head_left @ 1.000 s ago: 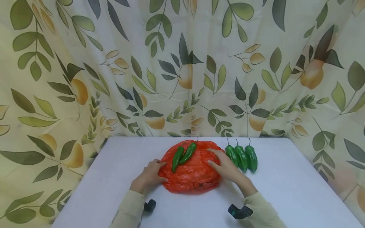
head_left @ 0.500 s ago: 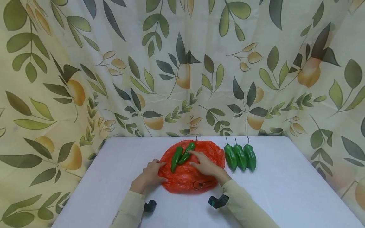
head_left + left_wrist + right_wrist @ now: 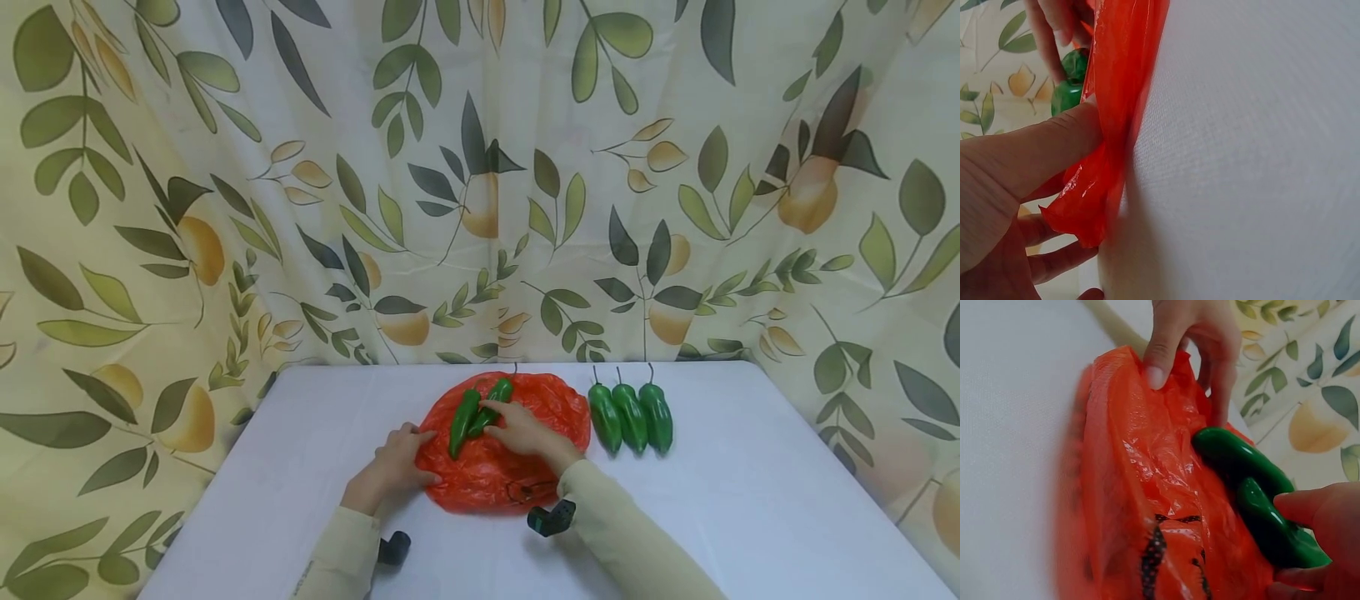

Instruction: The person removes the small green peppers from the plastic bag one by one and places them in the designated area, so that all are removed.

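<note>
Left hand [image 3: 399, 457] grips the edge of the red bag [image 3: 480, 479], which lies on the worktop [image 3: 750, 508] — 2 green peppers [image 3: 464, 423] atop. Right hand [image 3: 527, 429] touches the right pepper [image 3: 499, 390]; a grip on it cannot be confirmed.

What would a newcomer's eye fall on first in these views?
Likely the crinkled red plastic bag on the white table, with two green peppers lying on it. Then the left hand at its left edge, and the right hand with fingers at the right-hand pepper. Three more green peppers lie side by side to the bag's right.
</note>
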